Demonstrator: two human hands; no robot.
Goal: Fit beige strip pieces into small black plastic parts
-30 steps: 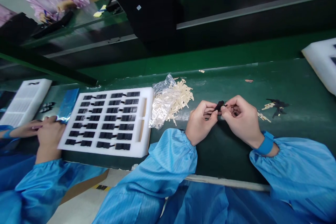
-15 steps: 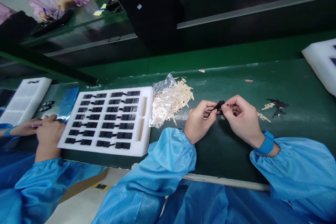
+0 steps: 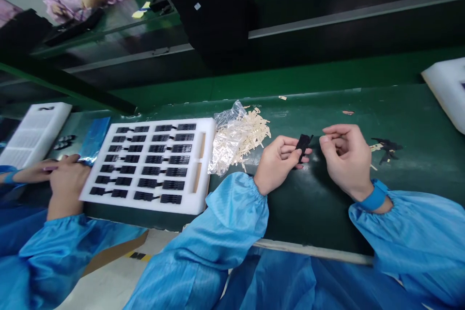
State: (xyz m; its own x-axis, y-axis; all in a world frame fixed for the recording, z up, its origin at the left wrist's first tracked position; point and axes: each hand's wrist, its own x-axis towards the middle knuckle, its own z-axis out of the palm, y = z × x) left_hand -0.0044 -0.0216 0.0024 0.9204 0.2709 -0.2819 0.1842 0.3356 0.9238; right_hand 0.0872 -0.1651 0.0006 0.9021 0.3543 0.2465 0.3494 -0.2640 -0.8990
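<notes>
Pinching what looks like a black plastic part (image 3: 302,148), the left hand (image 3: 279,164) sits near the curled, empty right hand (image 3: 345,160).

Small black plastic part (image 3: 303,147) upright against left-hand fingers (image 3: 288,141)

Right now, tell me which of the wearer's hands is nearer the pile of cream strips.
Left hand: it sits just right of the pile of cream strips, holding a black part. The right hand is farther right, beyond the left hand.

White foam tray (image 3: 145,207), plastic bag (image 3: 225,155), beige strips (image 3: 256,131), green workbench (image 3: 327,223)
</notes>
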